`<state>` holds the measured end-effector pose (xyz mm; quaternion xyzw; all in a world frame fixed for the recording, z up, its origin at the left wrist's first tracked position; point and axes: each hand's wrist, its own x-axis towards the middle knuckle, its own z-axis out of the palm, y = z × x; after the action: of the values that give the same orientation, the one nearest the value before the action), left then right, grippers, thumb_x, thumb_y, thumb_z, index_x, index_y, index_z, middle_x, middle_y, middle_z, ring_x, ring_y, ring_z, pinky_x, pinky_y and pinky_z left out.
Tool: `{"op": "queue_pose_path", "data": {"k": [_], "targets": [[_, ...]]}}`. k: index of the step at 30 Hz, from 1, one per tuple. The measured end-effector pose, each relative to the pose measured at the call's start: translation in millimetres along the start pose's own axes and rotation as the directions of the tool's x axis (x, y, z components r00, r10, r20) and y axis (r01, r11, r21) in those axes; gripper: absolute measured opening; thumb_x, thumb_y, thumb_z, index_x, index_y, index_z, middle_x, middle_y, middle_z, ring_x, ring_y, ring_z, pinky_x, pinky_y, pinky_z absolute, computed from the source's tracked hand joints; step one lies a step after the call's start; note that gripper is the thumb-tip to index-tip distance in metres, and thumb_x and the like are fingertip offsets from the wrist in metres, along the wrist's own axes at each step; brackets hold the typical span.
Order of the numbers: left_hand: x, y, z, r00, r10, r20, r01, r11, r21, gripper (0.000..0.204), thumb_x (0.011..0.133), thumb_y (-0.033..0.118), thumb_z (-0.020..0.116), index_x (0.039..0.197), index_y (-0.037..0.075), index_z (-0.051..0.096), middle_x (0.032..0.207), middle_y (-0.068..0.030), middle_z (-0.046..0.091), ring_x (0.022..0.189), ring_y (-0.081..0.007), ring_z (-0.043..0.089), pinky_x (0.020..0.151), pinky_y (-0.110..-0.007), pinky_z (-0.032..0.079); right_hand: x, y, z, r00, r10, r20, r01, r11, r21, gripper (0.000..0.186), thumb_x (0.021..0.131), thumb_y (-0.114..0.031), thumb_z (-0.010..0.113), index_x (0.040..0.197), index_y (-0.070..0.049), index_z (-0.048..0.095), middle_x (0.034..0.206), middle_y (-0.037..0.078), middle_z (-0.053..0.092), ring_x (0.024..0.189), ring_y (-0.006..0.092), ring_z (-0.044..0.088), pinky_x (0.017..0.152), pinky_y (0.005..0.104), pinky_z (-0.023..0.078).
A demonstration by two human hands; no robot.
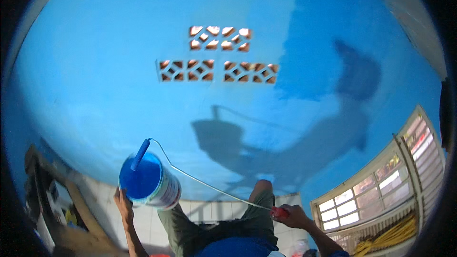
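My left hand is closed on the near left edge of a paint bucket, which is tilted so its mouth shows. Bright blue paint coats the inside. My right hand grips the red handle of a paint roller. A long bent wire frame runs from that handle leftward to the blue sleeve, which is held at an angle over the bucket's mouth. Whether the sleeve's lower end touches the bucket cannot be told. Ahead stands a light blue wall, with a darker blue area at its upper right.
Patterned vent blocks pierce the wall's middle. A shadow falls across it. At right is a barred window above a yellow coiled bundle. Wooden framing stands lower left, beside white tiles. My bent knees are below.
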<state>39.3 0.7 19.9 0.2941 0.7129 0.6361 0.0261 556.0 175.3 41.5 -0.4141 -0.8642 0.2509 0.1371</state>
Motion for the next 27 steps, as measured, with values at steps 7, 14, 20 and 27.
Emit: {"op": "queue_pose_path", "data": {"k": [7, 14, 20, 27], "targets": [[8.0, -6.6, 6.7, 0.996, -0.087, -0.031, 0.084, 0.991, -0.102, 0.029, 0.084, 0.023, 0.042, 0.065, 0.002, 0.045, 0.05, -0.0006, 0.033, 0.041, -0.0079, 0.024, 0.038, -0.028, 0.019, 27.0, -6.0, -4.3, 0.941, 0.123, -0.314, -0.047, 0.97, 0.238, 0.034, 0.074, -0.032, 0.066, 0.086, -0.002, 0.057, 0.07, 0.01, 0.06, 0.061, 0.0167, 0.057, 0.056, 0.0286, 0.046], [14.1, -49.0, -5.0, 0.994, 0.056, -0.096, -0.059, 0.998, -0.029, 0.03, 0.084, 0.024, 0.043, 0.065, 0.002, 0.044, 0.05, -0.0004, 0.032, 0.041, -0.0071, 0.025, 0.038, -0.027, 0.02, 109.8, -36.0, -65.8, 0.786, 0.1, -0.611, 0.346, 0.747, 0.568, 0.027, 0.09, -0.028, 0.043, 0.095, -0.002, 0.05, 0.061, 0.003, 0.05, 0.045, 0.0094, 0.044, 0.043, 0.0257, 0.038], [5.6, -40.0, -9.2, 0.982, 0.068, -0.176, -0.077, 0.996, -0.04, 0.03, 0.085, 0.025, 0.044, 0.066, 0.001, 0.043, 0.051, 0.0002, 0.033, 0.043, -0.0077, 0.027, 0.039, -0.028, 0.021, 177.1, -74.0, -130.7, 0.713, 0.201, -0.672, 0.365, 0.712, 0.6, 0.033, 0.09, -0.038, 0.041, 0.086, -0.005, 0.045, 0.053, 0.001, 0.043, 0.041, 0.0084, 0.043, 0.036, 0.0237, 0.034], [19.6, -101.6, -22.5, 0.889, 0.282, -0.362, -0.225, 0.955, 0.193, 0.026, 0.083, 0.024, 0.045, 0.072, 0.001, 0.048, 0.052, 0.0003, 0.034, 0.043, -0.0083, 0.028, 0.039, -0.027, 0.023, 229.7, -99.8, -183.3, 0.62, 0.143, -0.771, 0.457, 0.734, 0.503, 0.035, 0.09, -0.04, 0.04, 0.078, -0.007, 0.043, 0.052, 0.0, 0.04, 0.039, 0.0086, 0.04, 0.035, 0.0233, 0.034]]}}
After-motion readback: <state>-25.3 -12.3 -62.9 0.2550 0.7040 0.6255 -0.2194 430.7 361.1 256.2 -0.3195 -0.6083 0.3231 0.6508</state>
